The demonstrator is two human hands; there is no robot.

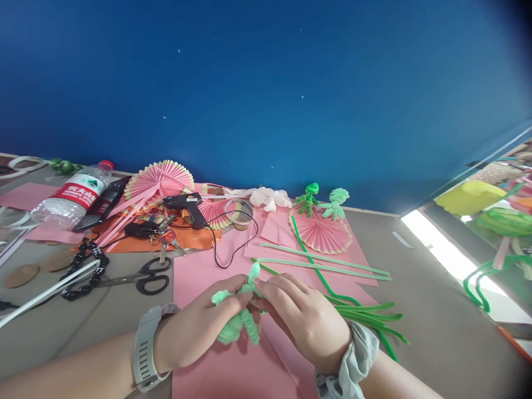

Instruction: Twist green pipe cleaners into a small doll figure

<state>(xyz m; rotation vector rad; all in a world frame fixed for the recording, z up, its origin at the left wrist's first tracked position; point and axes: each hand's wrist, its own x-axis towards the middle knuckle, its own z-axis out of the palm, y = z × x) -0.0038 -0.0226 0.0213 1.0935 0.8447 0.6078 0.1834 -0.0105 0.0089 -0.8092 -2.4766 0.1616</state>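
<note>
Both of my hands meet over pink paper (233,377) low in the view. My left hand (199,327), with a grey watch on its wrist, is closed around a light green pipe-cleaner figure (239,321). My right hand (303,316), a grey scrunchie at its wrist, pinches the same figure from the right, its fingers pressed together. A fuzzy tip of the figure (254,270) sticks up above the fingers. Loose green pipe cleaners (366,316) lie just right of my right hand.
Two finished green figures (322,202) stand on a pink paper fan (322,233). A black glue gun (187,206), scissors (145,277), keys (166,238), a black chain (83,266), a water bottle (75,197) and more fans (160,178) lie to the left. A blue wall (266,83) rises behind.
</note>
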